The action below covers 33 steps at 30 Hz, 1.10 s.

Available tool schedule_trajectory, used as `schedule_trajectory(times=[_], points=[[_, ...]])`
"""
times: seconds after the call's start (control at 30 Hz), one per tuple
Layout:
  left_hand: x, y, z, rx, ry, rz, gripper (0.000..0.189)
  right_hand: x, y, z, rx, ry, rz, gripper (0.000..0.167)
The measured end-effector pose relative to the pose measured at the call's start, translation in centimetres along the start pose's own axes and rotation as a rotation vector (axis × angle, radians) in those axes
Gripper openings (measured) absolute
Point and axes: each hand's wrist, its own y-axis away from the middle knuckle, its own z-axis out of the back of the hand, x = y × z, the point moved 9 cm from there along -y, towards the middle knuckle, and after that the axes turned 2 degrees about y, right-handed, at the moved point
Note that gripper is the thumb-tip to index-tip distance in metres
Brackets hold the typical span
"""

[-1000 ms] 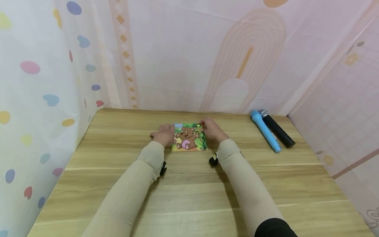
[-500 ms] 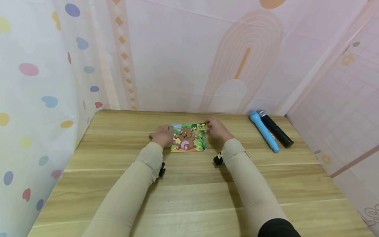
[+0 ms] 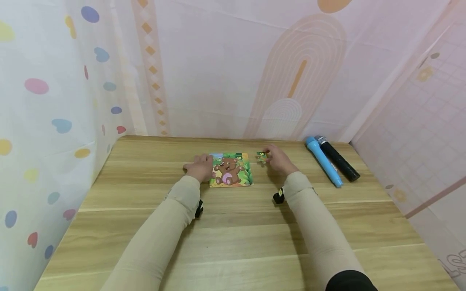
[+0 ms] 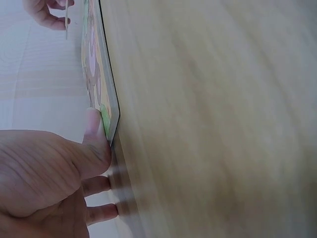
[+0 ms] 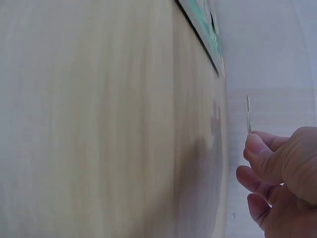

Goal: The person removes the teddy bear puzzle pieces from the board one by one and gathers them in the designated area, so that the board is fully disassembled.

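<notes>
In the head view a bear jigsaw puzzle [image 3: 230,171] lies flat on the wooden table. My left hand [image 3: 199,167] rests at its left side. The left wrist view has the thumb [image 4: 93,124] touching the puzzle's near corner, while other fingers of that hand reach down to the tabletop. Off the puzzle's right side, my right hand [image 3: 279,159] pinches a small green and yellow puzzle piece [image 3: 261,157] between thumb and fingertips. In the right wrist view this piece [image 5: 248,114] is edge-on, held above the table and apart from the puzzle.
Two microphones, one blue [image 3: 324,161] and one black [image 3: 338,158], lie side by side at the table's back right. Patterned curtains [image 3: 218,68] rise behind and beside the wooden table [image 3: 233,234].
My right hand has lifted the puzzle piece from the upper right corner and moved it right, away from the puzzle. The left hand stays at the left edge.
</notes>
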Motion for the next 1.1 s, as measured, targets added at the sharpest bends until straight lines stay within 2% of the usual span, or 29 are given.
schedule_trajectory(times=[0.33, 0.67, 0.87, 1.03, 1.1], points=[[0.3, -0.2, -0.4, 0.017, 0.014, 0.005, 0.077, -2.4, 0.7, 0.9, 0.0, 0.01, -0.028, 0.035], [0.7, 0.0, -0.2, 0.003, 0.018, 0.006, 0.075, -5.0, 1.3, 1.8, -0.014, 0.056, -0.076, 0.035], [0.9, 0.1, -0.1, 0.012, 0.026, 0.012, 0.076, -6.1, 1.7, 2.6, -0.013, 0.077, -0.076, 0.034], [1.0, -0.1, -0.4, 0.014, 0.032, 0.013, 0.077, -7.3, 2.3, 3.5, -0.019, 0.067, -0.066, 0.032], [0.9, -0.1, -0.4, 0.006, 0.038, 0.01, 0.076, -8.1, 2.6, 4.0, -0.018, 0.054, -0.088, 0.033]])
